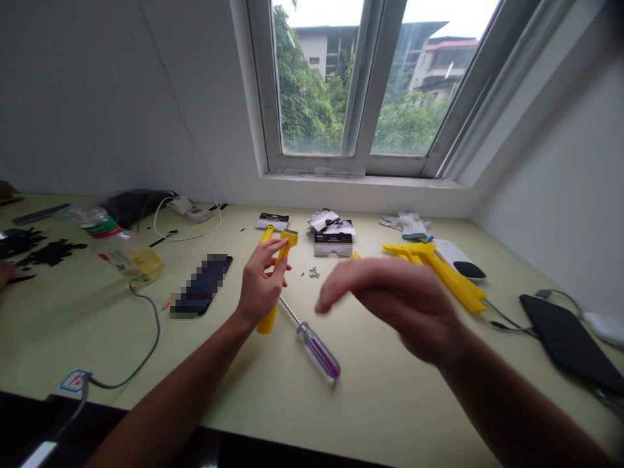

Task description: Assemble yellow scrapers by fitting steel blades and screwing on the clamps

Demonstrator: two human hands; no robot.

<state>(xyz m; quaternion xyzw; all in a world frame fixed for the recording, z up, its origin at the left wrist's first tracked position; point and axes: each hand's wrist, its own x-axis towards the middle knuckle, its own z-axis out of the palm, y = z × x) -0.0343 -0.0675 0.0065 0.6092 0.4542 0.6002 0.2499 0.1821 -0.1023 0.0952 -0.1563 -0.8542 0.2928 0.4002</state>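
Observation:
My left hand (263, 279) is closed round a yellow scraper (291, 239) with a grey metal head, its fingertips on the handle. Beneath that hand lies another yellow handled piece (266, 323), partly hidden by the fingers. My right hand (394, 299) hangs above the table, bent at the wrist and blurred, with its fingers stretched forward and nothing visible in them. Several small screws (313, 272) lie just beyond its fingertips. Between the hands rests a screwdriver (319, 354) with a clear and purple handle, its shaft pointing toward my left hand.
More yellow tool parts (451, 276) lie at the right, by a white glove (407, 223). Black-and-white packets (333, 244) sit at the back. A phone (202, 286), a bottle (127, 253) and cables are at the left. A black device (570, 341) lies far right.

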